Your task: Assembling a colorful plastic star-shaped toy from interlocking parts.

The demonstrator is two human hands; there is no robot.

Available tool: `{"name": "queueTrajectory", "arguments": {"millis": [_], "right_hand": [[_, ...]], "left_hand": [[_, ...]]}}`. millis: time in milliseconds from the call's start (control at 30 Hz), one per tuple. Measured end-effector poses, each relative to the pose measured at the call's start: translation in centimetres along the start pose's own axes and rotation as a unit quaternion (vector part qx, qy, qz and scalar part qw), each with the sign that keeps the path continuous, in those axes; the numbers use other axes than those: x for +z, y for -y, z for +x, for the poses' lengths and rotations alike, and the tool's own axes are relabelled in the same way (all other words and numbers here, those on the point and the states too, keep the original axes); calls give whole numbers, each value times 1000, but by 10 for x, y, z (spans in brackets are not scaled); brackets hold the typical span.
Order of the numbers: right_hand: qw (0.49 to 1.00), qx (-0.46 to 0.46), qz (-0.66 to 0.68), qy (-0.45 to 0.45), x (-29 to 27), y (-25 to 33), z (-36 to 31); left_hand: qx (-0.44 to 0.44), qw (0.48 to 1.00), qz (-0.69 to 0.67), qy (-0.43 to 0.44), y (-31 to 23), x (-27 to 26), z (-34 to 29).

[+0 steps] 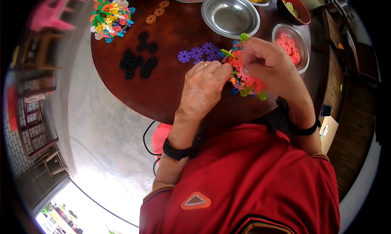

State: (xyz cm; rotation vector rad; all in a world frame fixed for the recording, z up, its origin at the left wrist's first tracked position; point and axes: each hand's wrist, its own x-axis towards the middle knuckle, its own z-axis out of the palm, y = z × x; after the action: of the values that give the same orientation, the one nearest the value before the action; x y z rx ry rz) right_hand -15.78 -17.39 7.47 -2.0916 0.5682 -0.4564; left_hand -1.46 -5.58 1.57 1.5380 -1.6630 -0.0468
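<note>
A rounded cluster of interlocking plastic snowflake discs (257, 85), mostly coral pink with lime green and blue pieces around it, is between my hands near the table's front right edge. My left hand (203, 85) has its fingers closed on the left side of the cluster, and their tips are partly hidden. Over the top right of it, my right hand (266, 61) is bent into a pinch against the pink discs. What sits between those fingertips is hidden. Purple notched discs (184, 56) lie just beyond my left hand. Farther left are black discs (129, 62), some overlapping.
A multicoloured disc ball (110, 17) stands at the table's far left, near orange discs (151, 19). A shiny metal bowl (230, 16) sits at the back. Pink discs (287, 47) fill a metal dish at right, near a red-and-black bowl (303, 15). A pink stool (53, 10) is on the floor.
</note>
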Motion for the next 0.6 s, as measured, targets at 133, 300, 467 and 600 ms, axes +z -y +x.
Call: {"name": "queueTrajectory", "arguments": {"millis": [133, 300, 467, 600], "right_hand": [[1000, -10, 16, -17, 6, 4, 0], [992, -26, -113, -54, 16, 7, 3], [976, -86, -177, -94, -12, 20, -8], [963, -91, -237, -94, -49, 15, -30]], "left_hand": [[-6, 1000, -5, 3, -1, -1, -1], [-45, 999, 9, 5, -1, -3, -3], [-60, 998, -5, 19, 12, -17, -1], [-106, 993, -52, 19, 11, -27, 5]]}}
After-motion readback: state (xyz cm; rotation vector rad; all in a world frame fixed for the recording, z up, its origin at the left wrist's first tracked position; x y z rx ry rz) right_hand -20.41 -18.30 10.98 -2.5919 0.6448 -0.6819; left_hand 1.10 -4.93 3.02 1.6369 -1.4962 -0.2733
